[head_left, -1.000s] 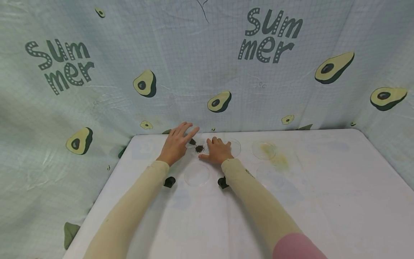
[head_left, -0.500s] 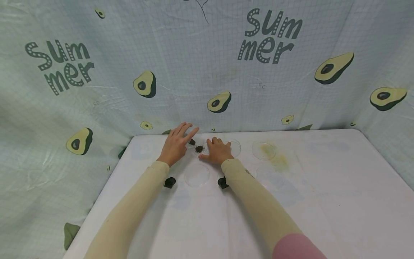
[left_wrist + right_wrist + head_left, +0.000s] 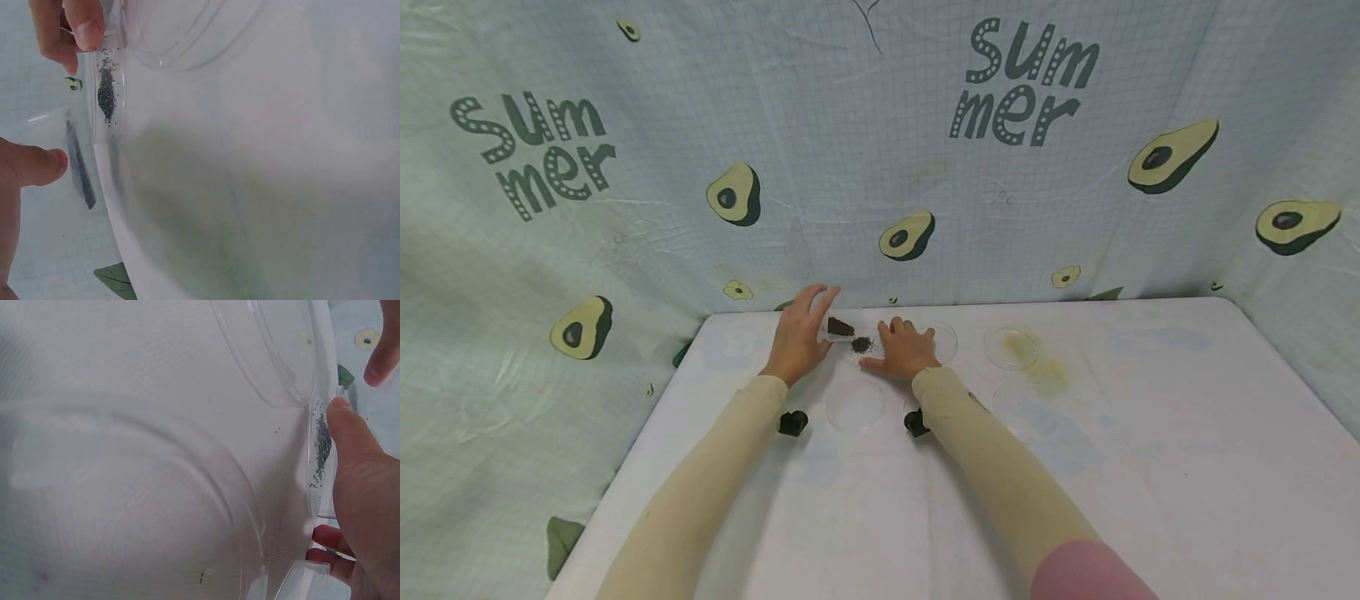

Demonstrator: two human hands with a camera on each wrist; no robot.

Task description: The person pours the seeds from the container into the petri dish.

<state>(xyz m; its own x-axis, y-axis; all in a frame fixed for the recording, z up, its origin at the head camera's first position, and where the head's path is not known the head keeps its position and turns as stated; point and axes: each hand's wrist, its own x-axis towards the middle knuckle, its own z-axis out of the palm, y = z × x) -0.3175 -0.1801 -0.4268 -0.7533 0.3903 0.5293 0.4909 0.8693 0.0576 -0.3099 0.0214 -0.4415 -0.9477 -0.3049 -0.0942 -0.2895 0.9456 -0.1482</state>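
Observation:
My left hand [image 3: 797, 337] grips a small clear container [image 3: 47, 128] at the back of the table, tilted sideways. Dark granules [image 3: 840, 327] lie along the container's side. Just right of it, a shallow clear dish [image 3: 95, 128] resembling a petri dish bears a small pile of dark granules [image 3: 861, 344], with a few grains scattered round it. My right hand [image 3: 906, 348] holds that dish at its right side, the thumb [image 3: 350, 428] at the near rim and fingers spread toward the back. The palm hides part of the dish.
More clear round dishes stand on the white table: one [image 3: 856, 407] in front, another [image 3: 953, 343] behind my right hand, one [image 3: 1011, 348] farther right. Two black wrist cameras sit under my forearms, the left camera [image 3: 793, 423] fully showing. A patterned curtain [image 3: 820, 167] hangs behind the table.
My left hand has drawn slightly left and turned, carrying the clear container away from above the pile; more of its dark contents show. The right hand keeps its place on the dish.

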